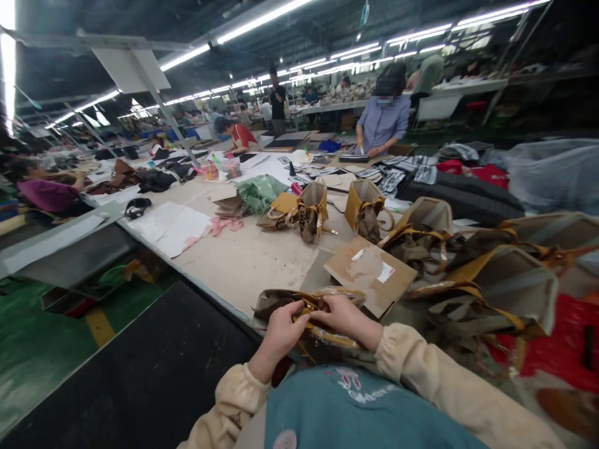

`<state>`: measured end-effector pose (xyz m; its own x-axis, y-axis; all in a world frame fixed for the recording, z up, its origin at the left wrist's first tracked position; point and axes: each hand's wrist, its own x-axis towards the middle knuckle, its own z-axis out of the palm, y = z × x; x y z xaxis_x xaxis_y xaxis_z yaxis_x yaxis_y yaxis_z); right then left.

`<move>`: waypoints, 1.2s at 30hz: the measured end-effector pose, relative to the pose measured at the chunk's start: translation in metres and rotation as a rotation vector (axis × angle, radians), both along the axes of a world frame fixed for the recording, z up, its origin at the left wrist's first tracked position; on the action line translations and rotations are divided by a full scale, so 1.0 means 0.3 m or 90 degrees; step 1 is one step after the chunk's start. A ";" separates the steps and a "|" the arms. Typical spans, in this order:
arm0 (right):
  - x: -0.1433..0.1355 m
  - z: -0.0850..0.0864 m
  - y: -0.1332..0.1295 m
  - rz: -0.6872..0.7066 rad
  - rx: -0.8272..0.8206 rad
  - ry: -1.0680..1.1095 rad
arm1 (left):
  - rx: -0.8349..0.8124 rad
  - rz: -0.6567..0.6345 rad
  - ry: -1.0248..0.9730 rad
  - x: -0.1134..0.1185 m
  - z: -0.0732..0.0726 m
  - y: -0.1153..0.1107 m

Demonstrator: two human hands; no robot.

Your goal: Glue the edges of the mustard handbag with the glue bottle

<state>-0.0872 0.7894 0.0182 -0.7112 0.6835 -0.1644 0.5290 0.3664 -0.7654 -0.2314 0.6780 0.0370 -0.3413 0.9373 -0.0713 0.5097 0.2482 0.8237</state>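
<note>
Left hand (279, 330) and right hand (344, 317) pinch the yellow strap (305, 310) of a flattened bag (285, 300). The bag's long axis runs left-right along the table (253, 262) edge.

A long pale desk (253, 262) carries tan bags (312, 209), a cardboard sheet (369, 271), white paper (175, 227), a green plastic bag (259, 192) and pink ribbon (225, 224).

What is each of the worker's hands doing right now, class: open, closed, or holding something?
Left hand: closed, pinching the yellow strap of the brown bag.
Right hand: closed on the same yellow strap.
</note>
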 end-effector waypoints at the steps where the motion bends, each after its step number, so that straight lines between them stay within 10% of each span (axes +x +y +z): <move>1: -0.008 -0.004 -0.001 -0.018 -0.005 0.008 | -0.008 -0.001 0.017 -0.002 0.005 0.007; 14: 0.002 -0.068 0.042 -0.012 -0.127 0.003 | -0.026 0.046 0.031 -0.127 -0.023 0.096; 22: 0.132 -0.213 0.106 -0.148 -0.117 -0.105 | -0.001 0.153 -0.249 -0.312 -0.083 0.026; 30: 0.142 -0.314 0.095 -0.162 -0.371 0.007 | -0.081 0.201 -0.632 -0.371 -0.116 -0.070; 36: 0.035 -0.358 0.053 -0.127 -0.551 0.107 | -0.245 0.245 -0.522 -0.344 -0.221 -0.089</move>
<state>-0.0768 0.8053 -0.0892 -0.6540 0.4826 -0.5826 0.3770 -0.4597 -0.8040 -0.3347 0.6512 -0.0292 -0.3271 0.6357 -0.6992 -0.3556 0.6027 0.7144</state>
